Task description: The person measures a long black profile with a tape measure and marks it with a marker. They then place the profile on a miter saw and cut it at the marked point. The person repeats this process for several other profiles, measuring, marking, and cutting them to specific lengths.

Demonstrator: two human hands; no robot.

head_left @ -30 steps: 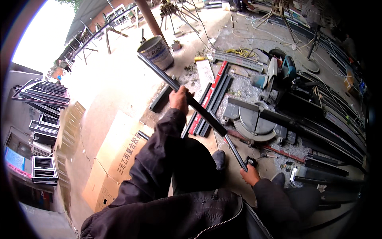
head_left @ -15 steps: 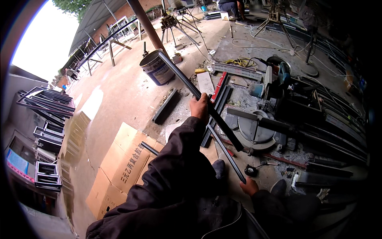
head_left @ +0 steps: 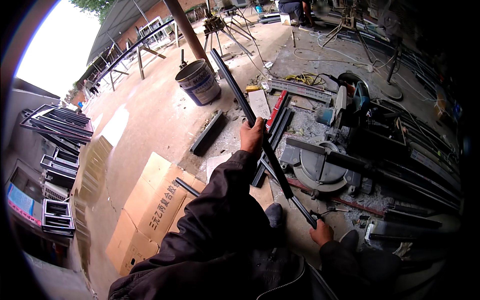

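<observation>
My left hand (head_left: pixel 251 136), in a dark sleeve, is closed around the middle of a long dark metal profile (head_left: pixel 232 84). The profile slants from near the bucket's rim down to the right. My right hand (head_left: pixel 321 233) grips the lower end of a second, thinner-looking bar (head_left: pixel 302 209). This bar runs up and to the left, passing behind the first profile's lower end; whether the two touch I cannot tell. Below them are my shoes (head_left: pixel 274 215) on the concrete. Another bar (head_left: pixel 188 187) sticks out past my left forearm, over a flattened cardboard box (head_left: pixel 142 210).
A mitre saw (head_left: pixel 320 172) stands on the right among dark profiles. Ahead lie a red bar (head_left: pixel 276 111), a short dark profile (head_left: pixel 207 132) and yellow cable (head_left: pixel 305 79). A metal bucket (head_left: pixel 200 90) stands ahead. Window frames (head_left: pixel 59 217) lean at left. Another person (head_left: pixel 296 10) sits far back.
The profile in my left hand has tilted steeper, its lower end swinging left across the other bar. My right hand has shifted slightly to the right with its bar.
</observation>
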